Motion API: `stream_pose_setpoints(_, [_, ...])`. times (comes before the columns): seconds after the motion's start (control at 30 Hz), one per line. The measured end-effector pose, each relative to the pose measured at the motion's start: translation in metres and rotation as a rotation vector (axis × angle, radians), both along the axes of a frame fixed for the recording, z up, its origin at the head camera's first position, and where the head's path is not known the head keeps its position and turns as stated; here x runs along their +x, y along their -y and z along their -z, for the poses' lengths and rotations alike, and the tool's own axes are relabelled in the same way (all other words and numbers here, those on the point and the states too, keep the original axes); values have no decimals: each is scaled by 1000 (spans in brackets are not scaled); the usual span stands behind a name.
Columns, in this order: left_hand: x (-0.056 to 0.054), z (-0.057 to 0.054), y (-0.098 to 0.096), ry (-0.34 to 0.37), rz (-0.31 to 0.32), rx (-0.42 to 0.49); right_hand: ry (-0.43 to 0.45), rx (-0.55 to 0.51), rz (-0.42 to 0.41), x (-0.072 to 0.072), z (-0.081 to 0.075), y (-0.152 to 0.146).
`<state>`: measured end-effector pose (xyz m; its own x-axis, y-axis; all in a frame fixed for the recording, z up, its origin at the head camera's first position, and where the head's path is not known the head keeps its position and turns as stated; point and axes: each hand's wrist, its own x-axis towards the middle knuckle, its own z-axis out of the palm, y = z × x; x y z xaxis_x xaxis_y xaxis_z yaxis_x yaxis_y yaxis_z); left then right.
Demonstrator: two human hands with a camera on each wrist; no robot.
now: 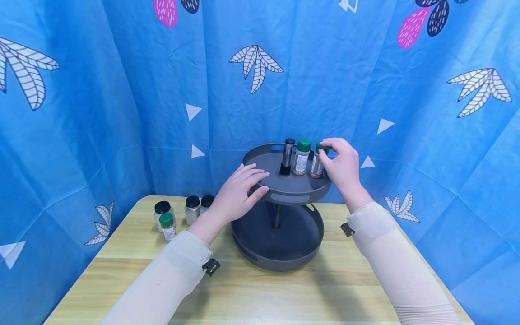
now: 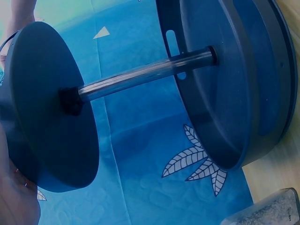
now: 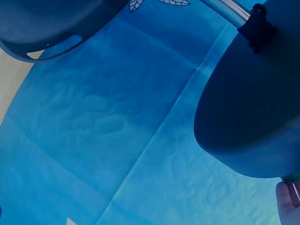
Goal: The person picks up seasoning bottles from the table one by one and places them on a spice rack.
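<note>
Already three bottles (image 1: pixel 300 164) top the stand (image 1: pixel 292 234), right hand (image 1: pixel 342 164) pinching one at three o'clock, left hand (image 1: pixel 237 192) loose. Four jars (image 1: pixel 192 213) seem left, at nine.

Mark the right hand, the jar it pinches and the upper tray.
Right hand (image 1: pixel 343 164): head view, back of the hand.
Pinched jar (image 1: pixel 316 166): head view, body below the green cap.
Upper tray (image 1: pixel 270 162): head view, bare floor.

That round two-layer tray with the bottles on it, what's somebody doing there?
A person's right hand pinches the green cap of a spice jar on the tray's upper tier, while the left hand rests at the tier's rim. Another green-capped jar and a slim black-capped tube stand beside that jar. Four more jars stand on the wooden table.
</note>
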<state>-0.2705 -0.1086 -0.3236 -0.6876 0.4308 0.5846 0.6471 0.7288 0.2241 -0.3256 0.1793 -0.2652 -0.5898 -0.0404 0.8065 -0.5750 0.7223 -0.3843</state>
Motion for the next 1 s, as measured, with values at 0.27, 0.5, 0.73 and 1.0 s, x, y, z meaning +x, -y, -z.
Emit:
stream_pose_setpoints(0.27, [1,0,-1,1,6,2,2,16,9,2,0,0])
stream_pose_setpoints(0.5, [2,-1,-1,2,6,0,-10,6,2,6,-1,-1])
stream_pose_setpoints(0.73, [1,0,-1,-2,6,1,-9,15,2,10,-1,-2])
stream_pose_setpoints(1.0, [0,-1,-1,1,1,3,23,-2,-4,17,-1,-6])
